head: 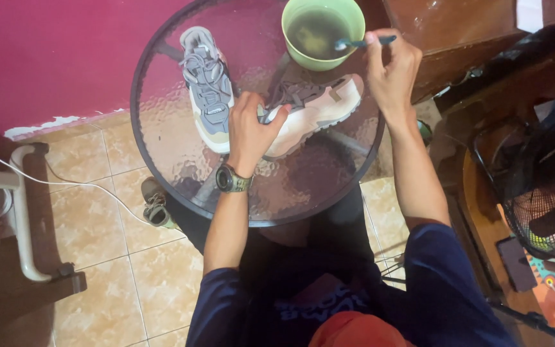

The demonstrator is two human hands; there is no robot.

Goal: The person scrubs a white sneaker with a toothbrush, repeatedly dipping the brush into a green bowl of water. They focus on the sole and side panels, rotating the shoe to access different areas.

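Observation:
My left hand [250,128] grips the heel end of a brown and cream shoe [319,110] lying on its side on a round glass table [175,160]. My right hand [390,71] holds a blue toothbrush [358,43] whose head reaches over the rim of a green bowl [322,32] of murky liquid. A second shoe [208,87], grey with laces, lies sole-down to the left of my left hand. A watch sits on my left wrist.
A black fan [541,186] stands at the right beside dark wooden furniture [457,38]. On the tiled floor under the table's left edge lies a worn shoe [155,204]. A white cable [65,183] and a white frame [20,218] are at the left, by a magenta wall.

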